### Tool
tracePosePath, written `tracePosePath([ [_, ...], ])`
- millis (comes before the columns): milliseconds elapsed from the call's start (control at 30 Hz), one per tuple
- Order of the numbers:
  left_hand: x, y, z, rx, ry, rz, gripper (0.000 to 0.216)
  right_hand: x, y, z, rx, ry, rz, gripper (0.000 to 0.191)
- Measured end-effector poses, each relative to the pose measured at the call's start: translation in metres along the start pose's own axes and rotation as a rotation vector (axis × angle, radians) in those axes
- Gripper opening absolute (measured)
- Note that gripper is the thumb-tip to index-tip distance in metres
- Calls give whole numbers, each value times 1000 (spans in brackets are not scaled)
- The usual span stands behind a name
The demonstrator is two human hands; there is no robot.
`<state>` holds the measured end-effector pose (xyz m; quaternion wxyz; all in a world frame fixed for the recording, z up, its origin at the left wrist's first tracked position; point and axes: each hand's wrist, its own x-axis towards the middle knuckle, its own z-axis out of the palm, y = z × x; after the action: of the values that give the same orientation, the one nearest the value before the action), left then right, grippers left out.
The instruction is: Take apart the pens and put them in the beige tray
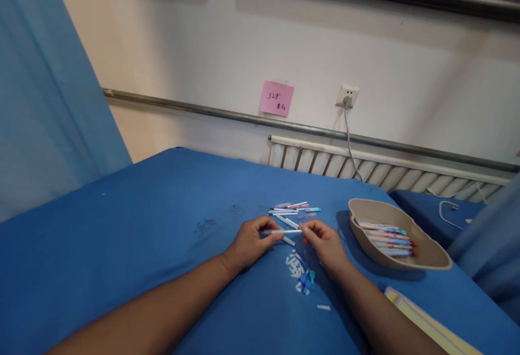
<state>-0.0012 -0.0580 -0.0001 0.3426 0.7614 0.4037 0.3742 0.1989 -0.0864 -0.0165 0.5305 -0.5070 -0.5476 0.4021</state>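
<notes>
Both my hands rest on a blue cloth-covered table (122,246). My left hand (248,242) and my right hand (325,242) each pinch one end of a thin white pen barrel (284,231) held level between them. Just beyond it lie several loose pen parts (293,210), white, pink and blue. Below my hands sits a small heap of white and blue caps (301,275). One white piece (324,307) lies apart nearer me.
A beige oval tray (365,206) at the right holds several assembled pens (388,238). A yellowish flat object (430,325) lies at the table's lower right edge. Behind are a wall with a pink note (277,98), a socket (348,96) with cable, and a radiator (365,164). A blue curtain (44,84) hangs left.
</notes>
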Motion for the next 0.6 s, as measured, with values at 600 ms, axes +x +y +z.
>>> tracePosePath([
  [600,-2,3,7,-279,-337,-63,24,-2,-18,-3,143,-81,24,44],
])
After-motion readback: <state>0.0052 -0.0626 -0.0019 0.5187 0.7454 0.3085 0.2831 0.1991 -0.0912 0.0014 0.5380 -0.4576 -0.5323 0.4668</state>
